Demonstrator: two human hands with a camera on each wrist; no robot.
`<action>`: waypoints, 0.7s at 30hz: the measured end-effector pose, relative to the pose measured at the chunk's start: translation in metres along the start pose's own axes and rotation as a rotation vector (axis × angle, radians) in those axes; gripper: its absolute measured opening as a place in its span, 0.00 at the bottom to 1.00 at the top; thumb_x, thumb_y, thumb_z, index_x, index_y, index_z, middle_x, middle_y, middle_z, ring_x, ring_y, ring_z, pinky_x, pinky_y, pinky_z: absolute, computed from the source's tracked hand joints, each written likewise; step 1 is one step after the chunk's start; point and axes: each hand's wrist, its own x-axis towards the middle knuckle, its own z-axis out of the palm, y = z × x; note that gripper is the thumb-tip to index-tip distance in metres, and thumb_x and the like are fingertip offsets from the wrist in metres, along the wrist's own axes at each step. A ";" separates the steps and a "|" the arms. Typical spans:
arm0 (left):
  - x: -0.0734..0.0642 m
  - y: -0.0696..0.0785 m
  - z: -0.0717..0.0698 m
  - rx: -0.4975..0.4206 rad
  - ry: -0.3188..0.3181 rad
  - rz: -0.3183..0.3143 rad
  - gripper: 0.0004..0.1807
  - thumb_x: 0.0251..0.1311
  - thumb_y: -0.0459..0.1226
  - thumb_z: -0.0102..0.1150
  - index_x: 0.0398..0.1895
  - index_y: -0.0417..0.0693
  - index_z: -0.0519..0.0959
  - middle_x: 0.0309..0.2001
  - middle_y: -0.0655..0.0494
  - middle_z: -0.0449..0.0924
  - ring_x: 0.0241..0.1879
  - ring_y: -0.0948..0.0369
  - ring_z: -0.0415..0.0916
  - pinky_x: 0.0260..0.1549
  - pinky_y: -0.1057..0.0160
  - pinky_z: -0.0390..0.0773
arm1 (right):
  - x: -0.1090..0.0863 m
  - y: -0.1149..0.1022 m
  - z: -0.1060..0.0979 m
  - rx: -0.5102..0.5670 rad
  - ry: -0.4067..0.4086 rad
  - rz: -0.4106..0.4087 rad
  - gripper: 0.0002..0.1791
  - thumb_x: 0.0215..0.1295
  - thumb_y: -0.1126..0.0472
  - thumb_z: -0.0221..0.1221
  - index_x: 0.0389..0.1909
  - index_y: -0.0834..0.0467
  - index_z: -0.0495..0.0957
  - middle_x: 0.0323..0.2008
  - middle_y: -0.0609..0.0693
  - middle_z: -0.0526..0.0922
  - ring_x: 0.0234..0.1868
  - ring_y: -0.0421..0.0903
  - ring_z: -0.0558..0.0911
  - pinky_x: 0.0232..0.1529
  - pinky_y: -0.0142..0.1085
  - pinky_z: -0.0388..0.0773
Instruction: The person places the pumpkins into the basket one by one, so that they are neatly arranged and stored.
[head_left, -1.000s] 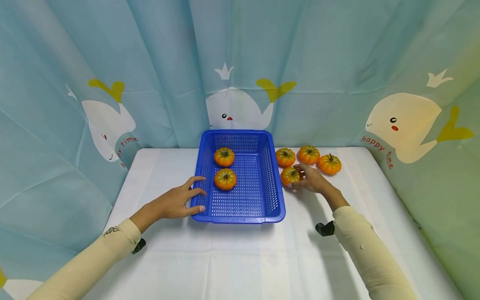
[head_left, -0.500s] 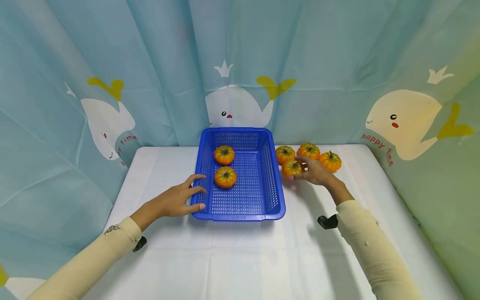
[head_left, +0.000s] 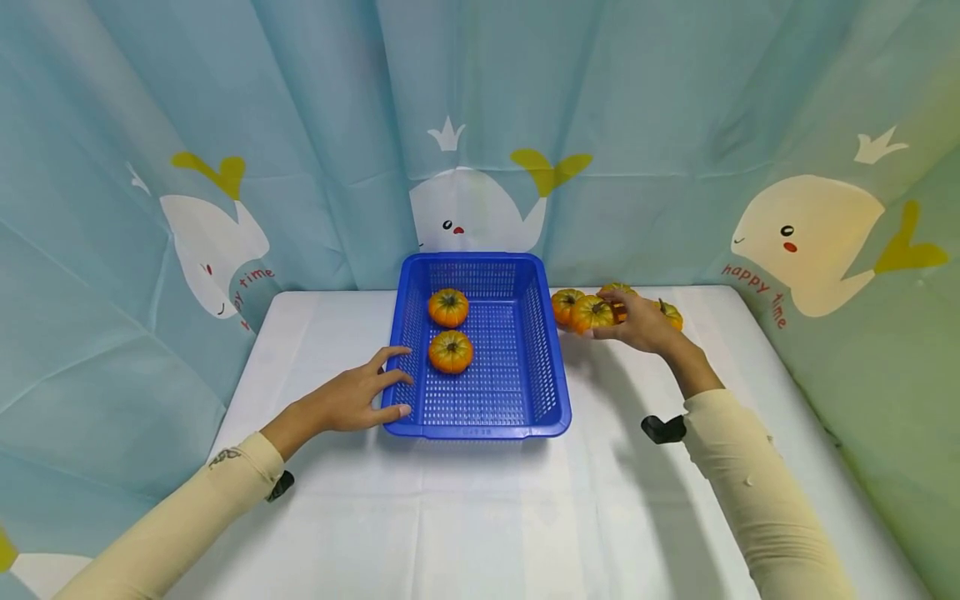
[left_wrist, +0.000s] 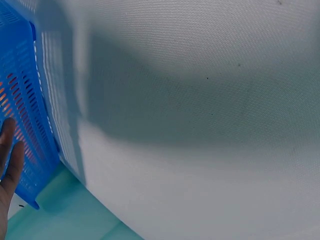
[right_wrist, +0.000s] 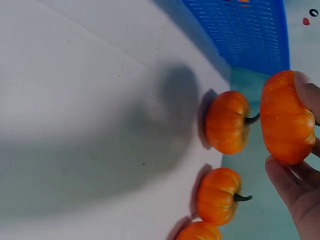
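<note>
Between its thumb and fingers, my right hand [head_left: 639,323] grips a small orange pumpkin [head_left: 591,314], which the right wrist view shows lifted off the table, its ribbed underside facing the camera. Three more pumpkins stand on the table near it, to the right of a blue plastic basket [head_left: 557,392]; one is the left pumpkin [right_wrist: 227,122] in the right wrist view. Inside the basket sit two pumpkins, a rear pumpkin [head_left: 448,308] and a front pumpkin [head_left: 451,352], on its left side. My left hand [head_left: 356,398] rests at the basket's left rim, fingers spread and loosely bent.
A white cloth covers the table [head_left: 480,517]. Behind and at both sides hangs a pale blue curtain [head_left: 322,125] printed with whales; the basket's back stands close to it. The basket has slotted walls and a raised rim.
My right hand has raised the pumpkin off the table, moving it up and slightly right, so it now covers part of the pumpkins behind. The left hand stays at the basket rim.
</note>
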 end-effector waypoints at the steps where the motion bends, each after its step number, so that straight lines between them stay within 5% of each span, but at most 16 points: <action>1: 0.000 0.000 0.000 -0.001 0.000 0.000 0.31 0.66 0.64 0.52 0.63 0.57 0.76 0.79 0.52 0.48 0.60 0.44 0.77 0.56 0.44 0.79 | -0.001 -0.001 -0.001 -0.002 0.003 -0.001 0.44 0.61 0.50 0.70 0.71 0.63 0.62 0.67 0.70 0.67 0.65 0.69 0.70 0.67 0.63 0.65; 21: 0.000 0.001 0.000 0.000 -0.001 -0.002 0.31 0.66 0.64 0.52 0.62 0.58 0.76 0.79 0.52 0.48 0.61 0.44 0.76 0.56 0.44 0.79 | -0.004 -0.019 -0.020 -0.018 0.012 -0.082 0.43 0.59 0.47 0.71 0.71 0.61 0.65 0.59 0.65 0.76 0.57 0.61 0.75 0.61 0.59 0.71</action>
